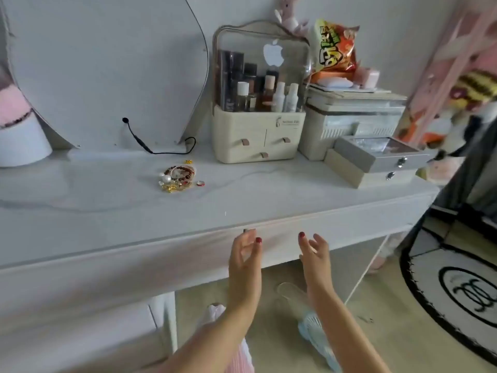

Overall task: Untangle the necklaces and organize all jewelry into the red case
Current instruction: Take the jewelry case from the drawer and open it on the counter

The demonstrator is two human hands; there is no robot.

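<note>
A tangled heap of jewelry (178,177) lies on the white dressing table (107,200): red bead strands, gold pieces and a large pearl. A small red ring (200,183) sits just right of the heap. No red case is in view. My left hand (245,254) and my right hand (314,251) hover side by side in front of the table's front edge, well below the heap. The fingers of both hands are relaxed and hold nothing.
A cream cosmetics organizer (259,103) with bottles stands at the back. Grey drawer boxes (376,157) sit at the right, a snack bag (334,47) above them. A round mirror (107,71) with a black cable (161,149) leans at the left. A rug (462,292) lies on the floor.
</note>
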